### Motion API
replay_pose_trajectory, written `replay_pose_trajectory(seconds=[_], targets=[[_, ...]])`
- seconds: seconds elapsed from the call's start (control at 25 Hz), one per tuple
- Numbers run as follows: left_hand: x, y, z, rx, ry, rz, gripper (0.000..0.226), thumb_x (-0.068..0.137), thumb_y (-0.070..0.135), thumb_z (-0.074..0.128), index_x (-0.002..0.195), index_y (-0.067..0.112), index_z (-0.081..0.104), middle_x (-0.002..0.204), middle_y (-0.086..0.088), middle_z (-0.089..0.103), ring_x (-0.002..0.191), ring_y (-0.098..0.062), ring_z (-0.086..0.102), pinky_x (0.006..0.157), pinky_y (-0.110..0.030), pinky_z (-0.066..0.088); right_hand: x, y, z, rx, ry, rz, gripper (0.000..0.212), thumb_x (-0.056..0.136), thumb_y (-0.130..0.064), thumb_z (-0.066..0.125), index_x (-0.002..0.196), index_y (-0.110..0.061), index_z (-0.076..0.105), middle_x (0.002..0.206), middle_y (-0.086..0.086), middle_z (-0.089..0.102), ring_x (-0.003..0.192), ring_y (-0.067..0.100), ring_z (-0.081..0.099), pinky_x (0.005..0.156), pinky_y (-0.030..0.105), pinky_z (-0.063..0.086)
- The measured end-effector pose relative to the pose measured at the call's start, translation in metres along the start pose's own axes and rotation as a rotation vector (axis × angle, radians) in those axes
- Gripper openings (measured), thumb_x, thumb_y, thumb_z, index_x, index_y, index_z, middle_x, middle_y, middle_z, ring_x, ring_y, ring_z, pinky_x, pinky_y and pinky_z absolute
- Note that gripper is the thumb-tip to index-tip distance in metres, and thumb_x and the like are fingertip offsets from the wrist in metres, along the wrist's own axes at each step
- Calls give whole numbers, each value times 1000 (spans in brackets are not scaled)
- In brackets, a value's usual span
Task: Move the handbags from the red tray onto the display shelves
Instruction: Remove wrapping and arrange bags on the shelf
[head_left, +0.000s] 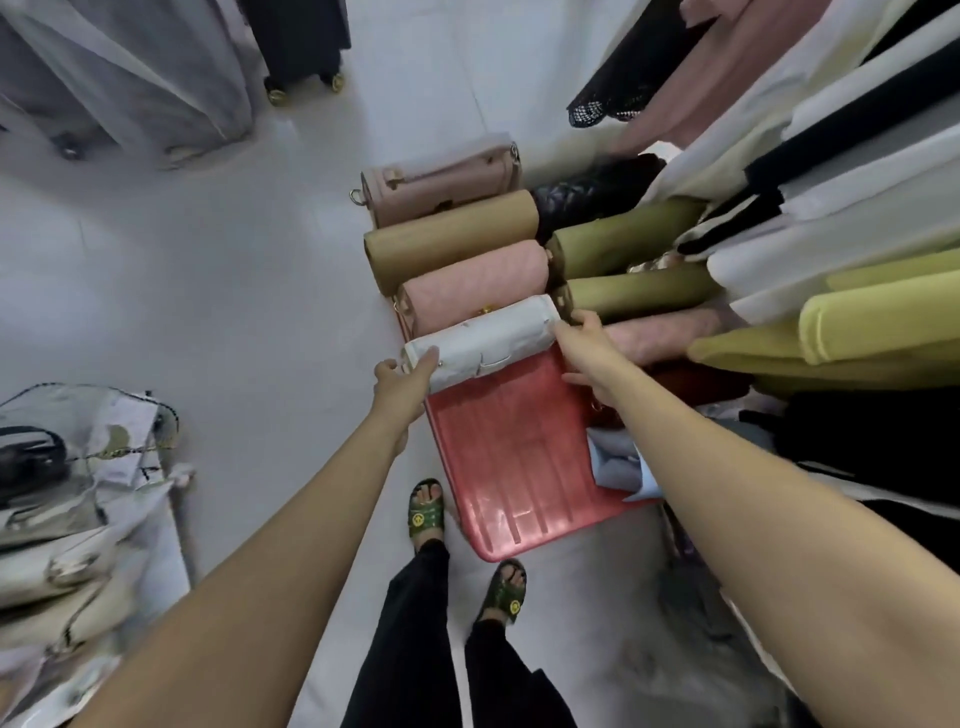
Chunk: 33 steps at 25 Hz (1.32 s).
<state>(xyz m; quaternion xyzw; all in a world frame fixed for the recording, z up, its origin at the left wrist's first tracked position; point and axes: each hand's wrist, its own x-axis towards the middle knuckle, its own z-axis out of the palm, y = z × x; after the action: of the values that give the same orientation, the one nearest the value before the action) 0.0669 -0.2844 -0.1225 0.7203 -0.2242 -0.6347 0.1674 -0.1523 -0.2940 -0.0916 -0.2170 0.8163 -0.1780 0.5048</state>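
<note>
Left of red tray (519, 467): pale floor (234, 312) runs along its edge. Left hand (408, 376) grips white handbag (483, 338) at its left end, over tray's left edge. Bag lies across tray's middle, touching pink handbag (472, 286) behind. Right hand (584, 340) grips its right end. Blue cloth (618, 462) overlaps tray's right edge.

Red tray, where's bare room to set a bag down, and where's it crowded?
Bare: the red tray's ribbed floor between the white handbag, the light blue cloth on the right and the near rim. Crowded: beyond it, the pink quilted handbag, tan handbag and olive handbags lie packed together.
</note>
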Motion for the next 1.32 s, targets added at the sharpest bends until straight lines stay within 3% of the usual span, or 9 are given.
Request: replay_pose_trajectory(seconds=[0.12, 0.36, 0.52, 0.68, 0.84, 1.0, 1.12, 1.24, 1.32], targets=[[17, -4, 5, -46, -30, 8, 80, 93, 51, 64, 153, 15, 25, 150, -4, 40, 130, -21, 50, 112, -41, 45, 19, -2, 10, 13, -10, 20, 58, 100, -36, 52, 153, -21, 35, 147, 2, 42, 118, 20, 47, 103, 46, 51], [32, -9, 12, -80, -32, 27, 70, 94, 38, 68, 147, 15, 28, 135, -1, 45, 124, -19, 53, 111, -41, 46, 38, 4, 19, -35, 95, -2, 65, 96, -39, 55, 154, -17, 35, 156, 6, 31, 136, 25, 45, 109, 47, 47], [31, -13, 8, -58, -2, 67, 65, 95, 37, 68, 145, 16, 34, 127, 3, 47, 119, -17, 53, 109, -39, 46, 39, 8, 29, 0, 29, 35, 63, 92, -43, 55, 147, -18, 39, 142, 3, 48, 129, 24, 50, 104, 46, 49], [30, -19, -5, -58, -2, 112, 65, 94, 37, 69, 147, 17, 36, 134, 3, 48, 123, -17, 53, 110, -39, 45, 29, 29, 43, 36, 112, 96, 87, 68, -55, 58, 139, -7, 43, 141, 13, 51, 126, 31, 54, 107, 49, 49], [33, -25, -22, -48, -4, 101, 76, 93, 45, 68, 153, 17, 28, 145, 2, 44, 129, -16, 48, 115, -41, 39, 11, 55, 57, 39, 143, 115, 59, 96, -39, 63, 134, 0, 43, 143, 20, 48, 128, 34, 51, 107, 36, 40], [43, -32, -25, -109, 2, 55, 62, 99, 58, 50, 144, 19, 36, 137, 6, 46, 127, -13, 46, 110, -37, 39, 19, 60, 55, 99, 91, 88, 66, 96, -47, 61, 144, -6, 41, 147, 15, 48, 132, 28, 50, 113, 37, 38], [51, -41, -24, -107, -21, 17, 54, 99, 58, 50, 133, 19, 38, 135, 5, 46, 126, -12, 46, 108, -37, 38, 27, 58, 57, 110, 77, 80, 67, 97, -53, 56, 151, -15, 41, 150, 8, 49, 133, 25, 50, 116, 39, 38], [57, -46, -24, -107, -35, 13, 49, 98, 60, 50, 123, 20, 37, 126, 8, 47, 123, -10, 46, 105, -34, 37, 30, 53, 63, 151, 106, 135, 63, 97, -53, 56, 148, -21, 40, 137, -2, 33, 114, 22, 47, 102, 29, 36], [59, -44, -24, -102, -3, 41, 49, 98, 59, 51, 123, 20, 37, 124, 7, 48, 120, -11, 48, 103, -33, 38, 30, 49, 67, 230, 99, 171, 61, 97, -54, 57, 146, -21, 39, 133, -2, 35, 107, 18, 45, 96, 28, 36]])
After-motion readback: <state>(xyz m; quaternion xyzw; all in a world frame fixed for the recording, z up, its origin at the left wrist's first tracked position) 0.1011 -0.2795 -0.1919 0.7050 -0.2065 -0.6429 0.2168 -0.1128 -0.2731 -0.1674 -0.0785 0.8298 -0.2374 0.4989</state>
